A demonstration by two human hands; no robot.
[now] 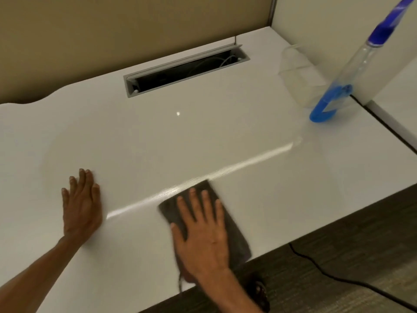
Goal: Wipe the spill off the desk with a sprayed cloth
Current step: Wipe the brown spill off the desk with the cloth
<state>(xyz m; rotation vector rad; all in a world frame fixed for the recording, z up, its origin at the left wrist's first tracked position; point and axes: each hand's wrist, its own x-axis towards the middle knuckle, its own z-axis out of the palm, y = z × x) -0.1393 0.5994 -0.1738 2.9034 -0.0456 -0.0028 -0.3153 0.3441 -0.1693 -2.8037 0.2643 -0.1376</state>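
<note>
Near the front edge of the white bench (158,136), at about 5 o'clock from its middle, I am pressing my right hand (203,236) flat on the dark grey cloth (234,236). Its fingers (204,199) are lying spread wide and straight over the cloth, pinning it down rather than gripping it. The cloth is lying folded into a rough rectangle, its near corner reaching the bench's front edge and its far corner pointing toward 12 o'clock.

At 9 o'clock from the cloth, well apart from it, I am resting my left hand (82,208) palm down on the bare bench top, fingers close together and stretched out, holding nothing.

A bright, streaky band of glare (248,161) is running across the surface from between my hands up toward 2 o'clock; whether it is wet I cannot tell.

Far off at 2 o'clock, a spray bottle (352,71) with a clear body, blue liquid at the bottom and a blue head is standing in the corner by the white partition (327,19). Just beside it, at its 9 o'clock, a clear plastic container (295,73) is sitting.

At 12 o'clock, a grey cable slot (187,68) is lying open in the bench, with wires showing inside. A black cord (316,265) is trailing over the carpet (361,233) at 4 o'clock.
</note>
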